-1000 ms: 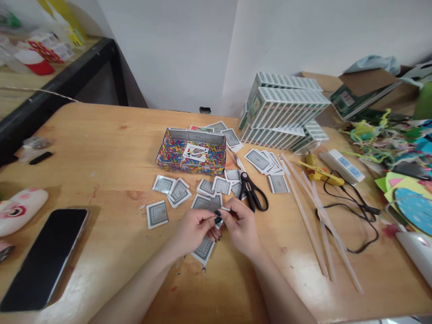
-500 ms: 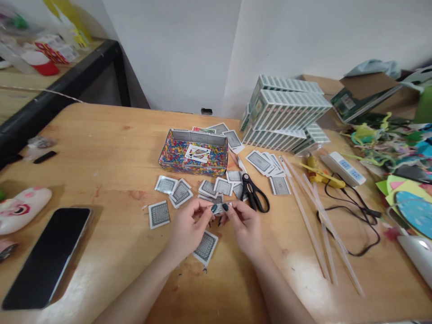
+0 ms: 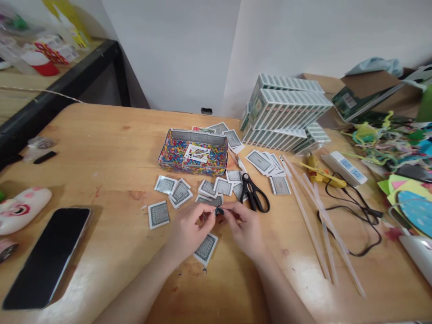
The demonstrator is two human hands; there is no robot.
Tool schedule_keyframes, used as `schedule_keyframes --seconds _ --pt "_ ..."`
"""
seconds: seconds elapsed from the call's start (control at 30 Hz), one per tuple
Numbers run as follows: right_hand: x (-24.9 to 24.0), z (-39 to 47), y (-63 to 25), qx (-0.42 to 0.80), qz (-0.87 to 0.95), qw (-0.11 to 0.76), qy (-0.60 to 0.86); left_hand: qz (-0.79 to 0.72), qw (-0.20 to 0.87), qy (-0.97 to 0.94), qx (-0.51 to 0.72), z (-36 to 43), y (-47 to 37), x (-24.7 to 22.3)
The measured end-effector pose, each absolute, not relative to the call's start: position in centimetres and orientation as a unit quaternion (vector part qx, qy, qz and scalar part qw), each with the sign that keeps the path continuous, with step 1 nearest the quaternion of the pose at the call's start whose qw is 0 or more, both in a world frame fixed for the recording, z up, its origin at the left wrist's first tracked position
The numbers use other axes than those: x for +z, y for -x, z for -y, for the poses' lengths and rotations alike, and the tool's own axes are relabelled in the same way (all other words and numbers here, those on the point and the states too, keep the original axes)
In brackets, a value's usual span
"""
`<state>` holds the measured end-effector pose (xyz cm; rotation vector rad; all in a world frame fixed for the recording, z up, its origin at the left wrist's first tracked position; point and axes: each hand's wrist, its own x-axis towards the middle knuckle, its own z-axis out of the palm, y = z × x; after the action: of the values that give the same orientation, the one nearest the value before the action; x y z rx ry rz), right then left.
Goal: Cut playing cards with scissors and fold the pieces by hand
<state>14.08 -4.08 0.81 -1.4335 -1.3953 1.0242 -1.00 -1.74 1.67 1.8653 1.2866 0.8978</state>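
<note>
L hand & R hand, thumbs together, pinch a playing card, mostly hidden btwn fingertips, over wood table w/ loose cards; blk-handled scissors to R, multicolored box beyond.

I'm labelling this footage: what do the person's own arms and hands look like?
The left hand and right hand are ungloved, with dark, greenish nail polish on the thumbs. Both forearms are bare, with no sleeve, watch or bracelet in view.
</note>
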Motion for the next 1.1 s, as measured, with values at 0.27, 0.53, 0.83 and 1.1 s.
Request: schedule_keyframes --seconds 0.27,0.53,0.83,1.1 --pt "0.7 4.4 -13.6 0.240 0.621 0.425 0.613 -0.512 0.337 -0.712 0.344 2.2 0.5 1.6" --pt "0.6 4.4 -13.6 0.246 0.588 0.429 0.640 -0.535 0.408 -0.650 0.353 2.4 0.3 1.6" --pt "1.3 3.4 -14.5 0.516 0.352 0.517 0.585 -0.494 0.561 -0.556 0.363 1.5 0.6 0.9" --pt "1.6 3.6 -13.2 0.608 0.325 0.507 0.518 -0.512 0.512 -0.586 0.364 1.1 0.6 1.5"
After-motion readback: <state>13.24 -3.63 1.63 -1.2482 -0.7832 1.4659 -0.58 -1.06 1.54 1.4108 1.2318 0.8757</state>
